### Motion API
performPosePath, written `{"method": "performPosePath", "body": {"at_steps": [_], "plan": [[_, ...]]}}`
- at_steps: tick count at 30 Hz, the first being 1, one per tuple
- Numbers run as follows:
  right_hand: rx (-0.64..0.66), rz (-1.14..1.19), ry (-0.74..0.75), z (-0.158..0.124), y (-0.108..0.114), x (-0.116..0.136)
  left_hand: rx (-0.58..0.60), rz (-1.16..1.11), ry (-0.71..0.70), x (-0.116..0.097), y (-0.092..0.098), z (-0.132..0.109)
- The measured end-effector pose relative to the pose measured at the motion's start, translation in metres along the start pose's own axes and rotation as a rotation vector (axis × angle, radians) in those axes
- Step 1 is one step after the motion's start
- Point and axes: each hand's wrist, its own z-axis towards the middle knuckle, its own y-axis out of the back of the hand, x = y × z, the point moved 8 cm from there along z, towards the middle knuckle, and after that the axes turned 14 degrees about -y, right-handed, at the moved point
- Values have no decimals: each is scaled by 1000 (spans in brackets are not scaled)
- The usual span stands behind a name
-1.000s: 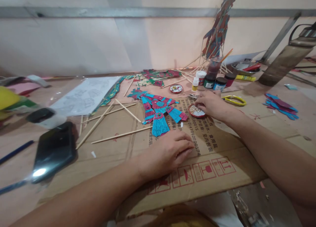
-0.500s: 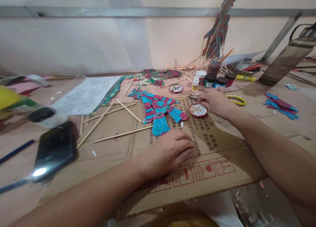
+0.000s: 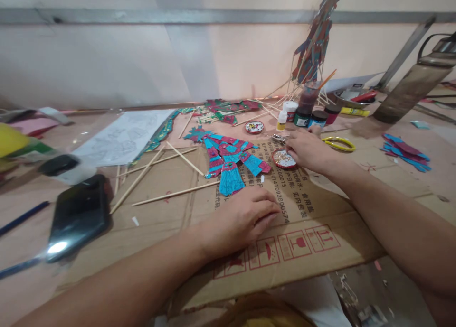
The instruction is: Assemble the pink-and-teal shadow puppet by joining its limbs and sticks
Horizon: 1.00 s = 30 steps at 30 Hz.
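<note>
My right hand point(image 3: 311, 149) reaches into a small red-rimmed dish point(image 3: 284, 164) of tiny gold-coloured bits, on the right part of the cardboard. Its fingertips are pinched together over the dish; whatever is between them is too small to see. Resting on the cardboard point(image 3: 306, 265), my left hand point(image 3: 245, 218) has its fingers curled closed, with nothing showing in it. Just beyond it lies a blue and magenta painted paper figure point(image 3: 231, 156) with jointed-looking parts. Small metal clips point(image 3: 278, 139) lie beside the dish.
Behind stand a small glue bottle point(image 3: 281, 120), paint jars point(image 3: 318, 118) and a second dish point(image 3: 254, 127). Thin wooden sticks point(image 3: 174, 194), a phone point(image 3: 80, 218) and a drawing sheet point(image 3: 124, 135) lie left. Yellow-handled scissors point(image 3: 338, 144), painted paper pieces point(image 3: 406, 152) and a tilted-looking bottle point(image 3: 409, 94) are right.
My right hand has moved slightly left and down, bringing its fingertips from the dish's edge to over its contents. The left hand and the paper figure have stayed put.
</note>
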Motion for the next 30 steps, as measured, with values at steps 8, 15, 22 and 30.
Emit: {"method": "performPosePath", "body": {"at_steps": [8, 15, 22, 30], "plan": [[46, -56, -111, 0, 11, -1, -2, 5, 0, 1, 0, -1], [98, 167, -182, 1, 11, -6, -96, -8, 30, 2, 8, -1], [40, 259, -145, -1, 19, -1, -41, 64, -34, -5, 7, 1], [-39, 436, -143, -5, 19, 7, -154, -69, 69, 1, 10, 1]]}}
